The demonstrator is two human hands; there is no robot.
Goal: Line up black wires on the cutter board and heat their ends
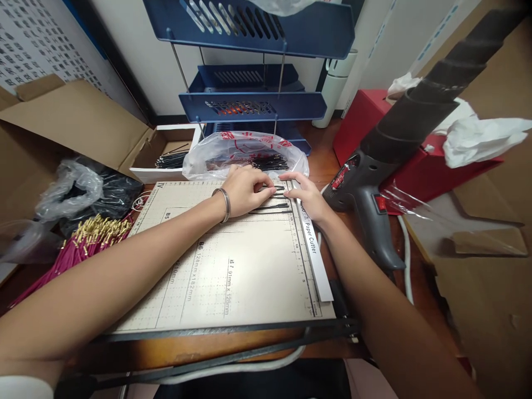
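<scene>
Thin black cords (270,207) lie on cream gridded paper-cutter board (266,271); likely light, semi-stiff, easily rolled, best pinched near ends. Left grip (244,190) touches cords, clasp unclear; right grip (308,199) parted beside ends, seemingly empty.

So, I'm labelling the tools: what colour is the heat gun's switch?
Red, on the heat gun's dark grey handle; the head view shows it.

The brown table (326,162) bears a paper cutter (266,271) at centre, a white box (160,175) and plastic bag (199,158) above it, a blue rack (307,105) at top centre, and a red box (361,113) upper right.
</scene>
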